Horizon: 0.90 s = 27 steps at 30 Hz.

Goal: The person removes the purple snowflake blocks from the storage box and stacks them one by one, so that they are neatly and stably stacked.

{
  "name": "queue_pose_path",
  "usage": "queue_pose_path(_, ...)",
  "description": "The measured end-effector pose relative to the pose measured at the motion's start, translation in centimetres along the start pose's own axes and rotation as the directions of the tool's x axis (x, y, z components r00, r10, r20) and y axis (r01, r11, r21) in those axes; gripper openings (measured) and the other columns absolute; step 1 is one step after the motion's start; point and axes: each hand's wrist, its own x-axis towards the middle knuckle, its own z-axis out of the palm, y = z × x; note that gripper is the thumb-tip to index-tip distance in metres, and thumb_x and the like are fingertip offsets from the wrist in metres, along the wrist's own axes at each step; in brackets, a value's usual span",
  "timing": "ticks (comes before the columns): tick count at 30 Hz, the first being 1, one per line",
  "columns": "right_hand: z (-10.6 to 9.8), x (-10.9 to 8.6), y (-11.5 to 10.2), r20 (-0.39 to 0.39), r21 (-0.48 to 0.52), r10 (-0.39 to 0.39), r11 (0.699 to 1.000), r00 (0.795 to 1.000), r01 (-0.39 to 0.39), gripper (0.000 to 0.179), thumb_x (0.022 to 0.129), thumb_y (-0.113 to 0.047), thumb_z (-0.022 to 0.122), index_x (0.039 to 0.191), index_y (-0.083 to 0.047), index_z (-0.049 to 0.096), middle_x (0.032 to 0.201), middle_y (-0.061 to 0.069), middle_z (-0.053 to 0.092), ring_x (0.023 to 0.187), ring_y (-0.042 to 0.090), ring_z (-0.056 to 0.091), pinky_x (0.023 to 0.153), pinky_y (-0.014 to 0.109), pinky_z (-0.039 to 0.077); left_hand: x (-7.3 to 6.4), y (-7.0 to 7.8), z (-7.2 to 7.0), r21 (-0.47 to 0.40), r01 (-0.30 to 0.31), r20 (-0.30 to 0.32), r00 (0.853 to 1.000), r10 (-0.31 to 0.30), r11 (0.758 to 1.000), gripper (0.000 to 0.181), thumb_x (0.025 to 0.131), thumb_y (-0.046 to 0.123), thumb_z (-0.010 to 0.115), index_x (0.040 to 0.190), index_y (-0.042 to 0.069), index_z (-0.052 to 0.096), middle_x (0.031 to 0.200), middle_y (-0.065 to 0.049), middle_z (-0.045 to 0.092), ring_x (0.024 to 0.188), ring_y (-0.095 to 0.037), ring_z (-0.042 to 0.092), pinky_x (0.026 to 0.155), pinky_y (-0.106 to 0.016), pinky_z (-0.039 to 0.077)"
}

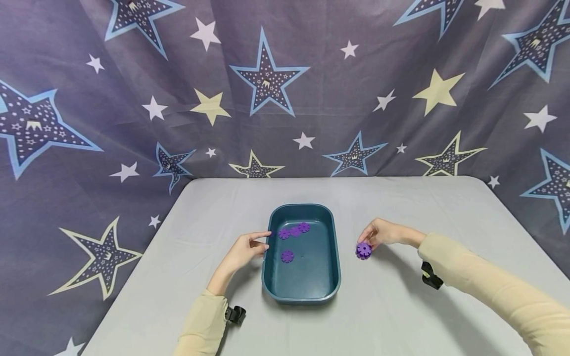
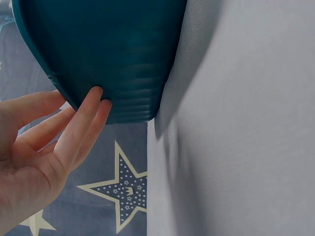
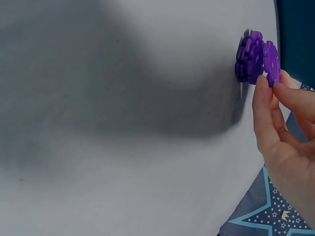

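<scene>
Flowers (image 1: 287,256), four already, lie in our tub (image 1: 311,279); a pile (image 3: 249,60) waits right of it. Our right hand (image 1: 383,232) pinches one flower (image 3: 271,65); our left hand (image 1: 243,252), spread, touches the tub.

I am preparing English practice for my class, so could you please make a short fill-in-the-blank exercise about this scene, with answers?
The colour of the held disc in the right hand is ____.
The left hand touches the bin, inside which lie ____ discs.
The large shapes printed on the backdrop are ____.

Answers: purple; four; stars.
</scene>
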Motion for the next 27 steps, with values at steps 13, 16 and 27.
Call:
queue_pose_path(13, 0.26, 0.09, 0.16, -0.001, 0.005, 0.016, 1.0, 1.0, -0.016, 0.021, 0.076, 0.017, 0.046, 0.094, 0.02, 0.058, 0.088, 0.028, 0.062, 0.077, 0.028, 0.062, 0.067, 0.035, 0.054, 0.04, -0.09, 0.02, 0.002, 0.008, -0.004, 1.0, -0.008, 1.0, 0.038, 0.083, -0.001, 0.055, 0.121, -0.008, 0.049, 0.096, -0.026, 0.062, 0.085, -0.026, 0.061, 0.071, -0.033, 0.053)
queue_pose_path(16, 0.29, 0.07, 0.2, -0.008, 0.004, 0.017, 1.0, 1.0, -0.017, 0.021, 0.077, 0.017, 0.046, 0.094, 0.02, 0.058, 0.087, 0.027, 0.062, 0.077, 0.027, 0.062, 0.067, 0.036, 0.054, 0.04, -0.06, 0.0, 0.003, 0.001, -0.002, 1.0, -0.001, 1.0, 0.038, 0.083, -0.001, 0.055, 0.121, -0.008, 0.049, 0.096, -0.026, 0.061, 0.084, -0.026, 0.061, 0.071, -0.033, 0.053)
queue_pose_path(27, 0.36, 0.03, 0.26, -0.028, -0.006, 0.006, 1.0, 1.0, -0.006, 0.019, 0.076, 0.017, 0.047, 0.092, 0.02, 0.058, 0.083, 0.025, 0.063, 0.074, 0.027, 0.062, 0.066, 0.037, 0.054, 0.02, -0.09, -0.04, 0.007, -0.009, -0.002, 1.0, 0.009, 1.0, 0.038, 0.083, -0.001, 0.055, 0.12, -0.008, 0.05, 0.097, -0.026, 0.061, 0.083, -0.027, 0.061, 0.071, -0.035, 0.053)
